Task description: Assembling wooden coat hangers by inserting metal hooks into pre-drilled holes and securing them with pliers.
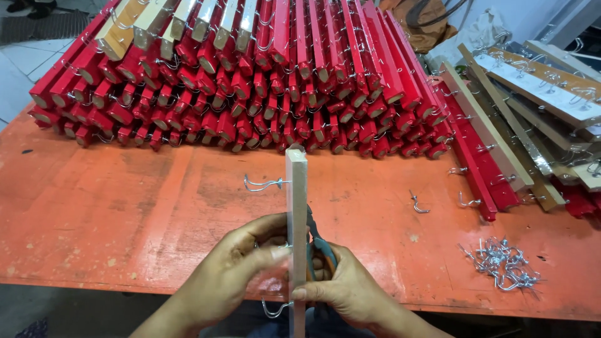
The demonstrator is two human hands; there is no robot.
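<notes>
Both hands close on an unpainted wooden strip (297, 206) held on edge over the orange table (125, 206) — left hand (235, 263) steadying, right hand (350, 291) also gripping green-handled pliers (321, 247). Best to brace the strip firmly and turn each wire hook (263, 183) in straight.

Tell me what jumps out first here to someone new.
The big stack of red wooden strips with metal hooks, filling the far side of the orange table. Next, at the near edge, the left hand and right hand grip a pale wooden strip on edge.
</notes>
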